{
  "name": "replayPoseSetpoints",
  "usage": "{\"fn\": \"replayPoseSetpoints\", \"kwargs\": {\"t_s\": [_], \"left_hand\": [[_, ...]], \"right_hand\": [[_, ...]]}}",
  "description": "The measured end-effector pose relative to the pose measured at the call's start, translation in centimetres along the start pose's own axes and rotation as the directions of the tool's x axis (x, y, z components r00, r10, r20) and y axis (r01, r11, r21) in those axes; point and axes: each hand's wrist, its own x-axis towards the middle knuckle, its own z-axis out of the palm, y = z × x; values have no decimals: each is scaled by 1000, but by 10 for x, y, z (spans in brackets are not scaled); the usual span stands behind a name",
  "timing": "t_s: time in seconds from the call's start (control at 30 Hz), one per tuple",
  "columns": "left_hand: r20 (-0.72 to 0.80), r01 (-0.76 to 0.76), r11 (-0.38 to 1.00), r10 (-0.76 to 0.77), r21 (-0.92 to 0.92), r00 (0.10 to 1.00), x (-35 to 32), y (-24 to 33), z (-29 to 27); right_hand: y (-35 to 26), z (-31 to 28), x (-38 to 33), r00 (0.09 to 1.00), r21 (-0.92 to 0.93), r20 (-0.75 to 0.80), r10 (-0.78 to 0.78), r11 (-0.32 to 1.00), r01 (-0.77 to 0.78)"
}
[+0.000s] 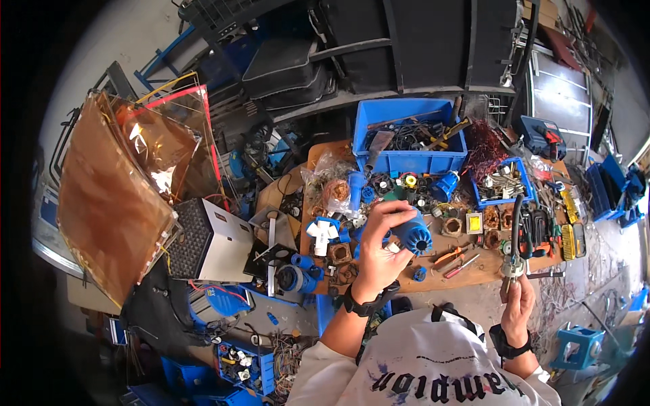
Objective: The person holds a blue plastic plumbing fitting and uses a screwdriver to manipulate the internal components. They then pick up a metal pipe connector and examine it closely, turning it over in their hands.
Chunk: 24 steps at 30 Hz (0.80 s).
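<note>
Over the near edge of the wooden bench, my left hand (376, 260) is closed round a blue ribbed plug housing (414, 237), its round end tilted toward me. Off to the right, past the bench's front edge, my right hand (518, 308) pinches a pale plug core (512, 268) by its lower end. A thick black cable (517, 223) rises from that core. The housing and the core are well apart. On the bench below my left hand lie orange-handled pliers (450, 257), a screwdriver (462, 266) and a small blue ring-shaped part (420, 274).
A large blue crate (413, 162) of cables and tools stands at the back. Beside it, a smaller blue tray (479, 201) holds metal parts. White and blue fittings (323, 234) crowd the bench's left side. Brown sheets (112, 196) lean at far left; a blue stool (577, 347) stands lower right.
</note>
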Motion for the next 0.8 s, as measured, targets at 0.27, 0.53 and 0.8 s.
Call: {"fn": "replayPoseSetpoints", "kwargs": {"t_s": [0.27, 0.53, 0.8], "left_hand": [[-11, 572, 604, -692, -555, 721, -69, -84, -14], [-168, 697, 258, -966, -669, 195, -231, -163, -78], [-756, 717, 658, -586, -233, 292, -296, -178, -191]], "right_hand": [[-6, 4, 5, 994, 12, 67, 81, 997, -82], [1, 5, 8, 977, 16, 134, 167, 985, -170], [10, 8, 20, 956, -41, 210, 204, 979, -200]]}}
